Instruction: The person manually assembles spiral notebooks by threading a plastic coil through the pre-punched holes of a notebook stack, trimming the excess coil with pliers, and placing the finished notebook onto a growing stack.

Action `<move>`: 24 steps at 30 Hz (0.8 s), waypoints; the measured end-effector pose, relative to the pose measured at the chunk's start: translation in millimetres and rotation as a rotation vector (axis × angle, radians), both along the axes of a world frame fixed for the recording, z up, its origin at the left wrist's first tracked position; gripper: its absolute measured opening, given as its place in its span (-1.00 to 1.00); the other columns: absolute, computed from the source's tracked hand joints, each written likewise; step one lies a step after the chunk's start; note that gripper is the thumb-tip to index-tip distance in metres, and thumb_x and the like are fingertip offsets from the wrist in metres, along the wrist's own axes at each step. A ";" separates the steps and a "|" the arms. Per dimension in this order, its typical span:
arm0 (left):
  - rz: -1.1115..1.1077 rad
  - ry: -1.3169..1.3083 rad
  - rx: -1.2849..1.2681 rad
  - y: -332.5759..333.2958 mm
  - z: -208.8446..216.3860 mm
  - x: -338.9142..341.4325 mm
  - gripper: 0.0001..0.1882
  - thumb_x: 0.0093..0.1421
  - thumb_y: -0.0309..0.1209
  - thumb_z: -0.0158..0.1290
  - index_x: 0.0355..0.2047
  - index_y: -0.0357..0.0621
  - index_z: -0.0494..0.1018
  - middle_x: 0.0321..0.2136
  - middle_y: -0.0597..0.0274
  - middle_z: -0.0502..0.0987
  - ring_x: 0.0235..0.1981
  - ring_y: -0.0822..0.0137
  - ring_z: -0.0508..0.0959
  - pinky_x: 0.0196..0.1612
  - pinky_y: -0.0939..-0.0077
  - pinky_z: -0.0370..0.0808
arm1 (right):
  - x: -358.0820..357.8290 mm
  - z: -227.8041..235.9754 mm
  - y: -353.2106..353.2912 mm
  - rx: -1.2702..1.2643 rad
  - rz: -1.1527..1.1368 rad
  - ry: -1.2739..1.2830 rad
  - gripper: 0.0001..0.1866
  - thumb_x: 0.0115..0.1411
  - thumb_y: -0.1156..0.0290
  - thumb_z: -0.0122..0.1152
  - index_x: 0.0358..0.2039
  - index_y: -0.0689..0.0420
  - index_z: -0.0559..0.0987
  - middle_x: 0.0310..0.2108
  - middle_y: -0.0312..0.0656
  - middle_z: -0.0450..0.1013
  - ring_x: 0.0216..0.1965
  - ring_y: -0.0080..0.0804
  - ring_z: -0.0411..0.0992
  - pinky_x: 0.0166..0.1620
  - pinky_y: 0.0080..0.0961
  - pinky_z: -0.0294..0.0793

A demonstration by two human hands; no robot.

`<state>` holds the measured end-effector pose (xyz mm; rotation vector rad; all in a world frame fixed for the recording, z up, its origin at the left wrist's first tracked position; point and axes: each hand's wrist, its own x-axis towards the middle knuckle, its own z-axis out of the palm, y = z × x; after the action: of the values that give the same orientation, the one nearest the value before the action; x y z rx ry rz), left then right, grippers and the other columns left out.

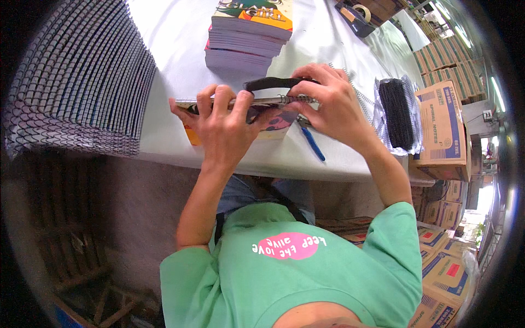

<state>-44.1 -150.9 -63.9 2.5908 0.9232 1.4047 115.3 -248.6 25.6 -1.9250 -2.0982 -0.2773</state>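
A notebook point(270, 124) with a colourful cover stands on edge near the table's front, its spine upward. My left hand point(221, 117) grips it from the left, fingers over the upper edge. At the right end of that edge, my right hand point(331, 104) pinches a thin spiral wire point(290, 99) that runs along the holes. A black curved strip point(270, 83) lies just behind the notebook, between both hands; its kind is unclear. Blue-handled pliers point(311, 143) rest on the table below my right hand.
A tall stack of spiral-bound notebooks point(87, 82) fills the left. Ahead stands a pile of unbound notebooks point(246, 44). To the right are a bundle of black coils point(396, 113) in plastic, a cardboard box point(440, 123) and a tape dispenser point(355, 19). Loose wire coils point(361, 95) lie beyond my right hand.
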 end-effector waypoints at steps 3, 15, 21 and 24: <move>-0.011 0.003 -0.009 2.4 -2.1 -1.7 -0.57 -0.24 0.14 0.22 -0.50 0.14 0.52 -0.43 0.46 0.35 -0.13 0.33 0.35 0.12 -0.38 -0.45 | -1.5 -7.6 2.0 0.020 -0.020 0.225 -0.75 -0.07 0.30 0.32 -0.38 0.14 0.58 -0.20 -0.21 0.42 -0.19 -0.20 0.41 -0.13 -0.32 0.37; 0.018 0.050 0.006 -2.2 0.1 -5.8 -0.56 -0.25 0.11 0.26 -0.48 0.11 0.51 -0.40 0.41 0.37 -0.12 0.30 0.36 0.13 -0.31 -0.31 | -6.1 -13.4 2.6 -0.036 0.002 0.494 -0.76 -0.16 0.42 0.37 -0.42 0.20 0.59 -0.28 -0.13 0.46 -0.22 -0.21 0.44 -0.12 -0.43 0.40; 0.015 0.040 0.004 -2.4 -1.3 -6.2 -0.57 -0.20 0.14 0.21 -0.48 0.12 0.51 -0.41 0.42 0.36 -0.12 0.33 0.36 0.13 -0.35 -0.42 | -5.5 -17.4 1.4 -0.003 -0.041 0.653 -0.79 -0.17 0.48 0.39 -0.46 0.22 0.58 -0.26 -0.17 0.44 -0.23 -0.35 0.44 -0.16 -0.51 0.41; 0.023 0.049 0.010 -1.7 -1.9 -5.7 -0.59 -0.13 0.15 0.16 -0.49 0.14 0.51 -0.42 0.44 0.36 -0.12 0.35 0.36 0.12 -0.39 -0.48 | -6.7 -12.4 2.5 0.048 -0.001 0.535 -0.82 -0.09 0.45 0.34 -0.43 0.23 0.60 -0.28 -0.12 0.46 -0.29 -0.24 0.46 -0.19 -0.47 0.44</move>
<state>-49.7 -152.7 -65.8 2.6416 0.9572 1.3606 108.6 -246.0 13.2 -1.7278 -1.7177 0.1723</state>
